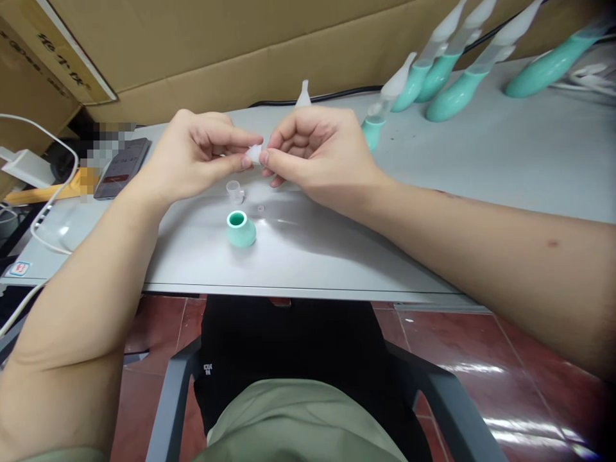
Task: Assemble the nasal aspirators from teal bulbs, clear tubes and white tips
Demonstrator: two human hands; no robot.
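Note:
Between the fingertips of both hands is a small white translucent piece, mostly covered by the fingers. My left hand pinches its left side with thumb and forefinger. From the right, my right hand grips the same piece, its other fingers curled. Just below the hands, a clear plastic cup-like connector with a side stub stands on the table. A tiny clear ring lies beside it. Nearer me sits a mint-green rubber bulb, its round opening facing up. Behind my right hand rises a white pointed tip.
Several mint-green bulbs with white nozzles lie at the back right of the grey table. A phone and white cables are at the left. Cardboard walls the back, with a black cable along it.

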